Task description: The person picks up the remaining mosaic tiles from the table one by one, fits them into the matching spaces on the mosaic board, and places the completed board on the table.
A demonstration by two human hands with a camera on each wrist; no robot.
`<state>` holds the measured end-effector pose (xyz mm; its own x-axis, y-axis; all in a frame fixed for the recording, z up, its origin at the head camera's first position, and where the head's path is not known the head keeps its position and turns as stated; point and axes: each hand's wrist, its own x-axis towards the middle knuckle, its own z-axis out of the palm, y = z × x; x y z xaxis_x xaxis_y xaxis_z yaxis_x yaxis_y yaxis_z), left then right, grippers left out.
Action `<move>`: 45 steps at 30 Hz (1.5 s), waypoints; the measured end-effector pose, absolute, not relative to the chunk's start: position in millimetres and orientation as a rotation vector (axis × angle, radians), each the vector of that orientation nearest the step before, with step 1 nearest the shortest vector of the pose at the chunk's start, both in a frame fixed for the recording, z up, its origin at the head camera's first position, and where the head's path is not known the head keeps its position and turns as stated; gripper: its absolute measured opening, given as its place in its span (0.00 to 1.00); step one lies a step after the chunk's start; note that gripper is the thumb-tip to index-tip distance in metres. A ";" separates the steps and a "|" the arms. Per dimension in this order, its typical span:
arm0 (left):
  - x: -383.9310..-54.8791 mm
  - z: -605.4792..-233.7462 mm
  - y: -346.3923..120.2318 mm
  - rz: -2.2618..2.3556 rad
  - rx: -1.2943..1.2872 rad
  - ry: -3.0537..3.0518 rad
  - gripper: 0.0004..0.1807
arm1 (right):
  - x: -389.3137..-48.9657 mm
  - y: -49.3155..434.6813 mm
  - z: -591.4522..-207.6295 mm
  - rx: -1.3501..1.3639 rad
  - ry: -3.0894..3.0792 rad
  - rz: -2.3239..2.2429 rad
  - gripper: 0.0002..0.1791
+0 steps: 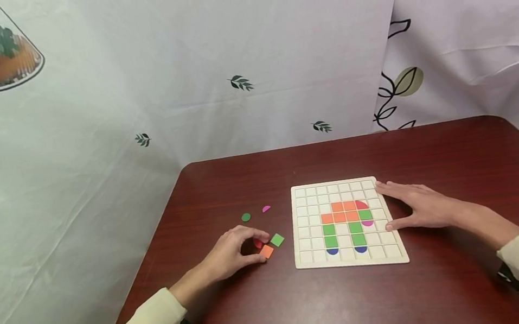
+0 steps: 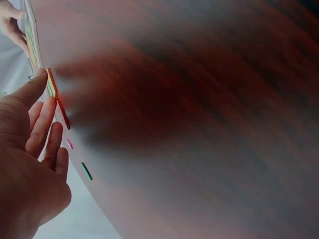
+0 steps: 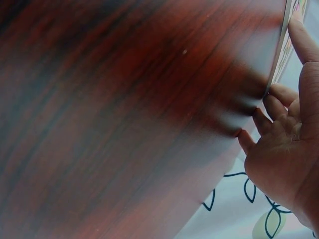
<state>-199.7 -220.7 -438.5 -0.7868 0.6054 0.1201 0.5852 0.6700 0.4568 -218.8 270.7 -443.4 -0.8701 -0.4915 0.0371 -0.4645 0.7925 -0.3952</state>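
My left hand (image 1: 231,249) has its thumb and a fingertip at opposite edges of an orange square tile (image 1: 267,251), low over the table. In the left wrist view the same orange tile (image 2: 52,82) shows edge-on between thumb and finger. A red piece (image 1: 257,243) lies partly hidden beneath the fingers, and a green square tile (image 1: 277,240) is just right of them. My right hand (image 1: 425,206) rests with extended fingers at the right edge of a cream grid board (image 1: 313,271). Orange, green, red, pink and blue pieces sit in the board's cells.
Farther back, left of the board, lie a green round piece (image 1: 246,217) and a pink half-round piece (image 1: 266,208). The dark red-brown table (image 1: 260,315) ends at a patterned white cloth (image 1: 281,99) behind it and on the left.
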 end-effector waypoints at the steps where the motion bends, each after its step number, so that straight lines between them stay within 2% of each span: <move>1: -199.6 -439.3 -221.0 0.742 1.020 2.838 0.23 | -218.7 270.8 -443.2 -0.778 2.910 -0.614 0.60; 10: -197.8 -442.6 -221.7 0.534 1.172 2.921 0.20 | -219.1 269.9 -442.9 -0.776 2.902 -0.614 0.60; 31: -197.6 -443.4 -220.6 0.556 1.207 2.904 0.16 | -219.2 269.8 -443.9 -0.777 2.908 -0.601 0.61; 45: -201.2 -443.9 -221.7 0.584 1.358 2.905 0.16 | -218.9 270.0 -443.0 -0.782 2.912 -0.598 0.61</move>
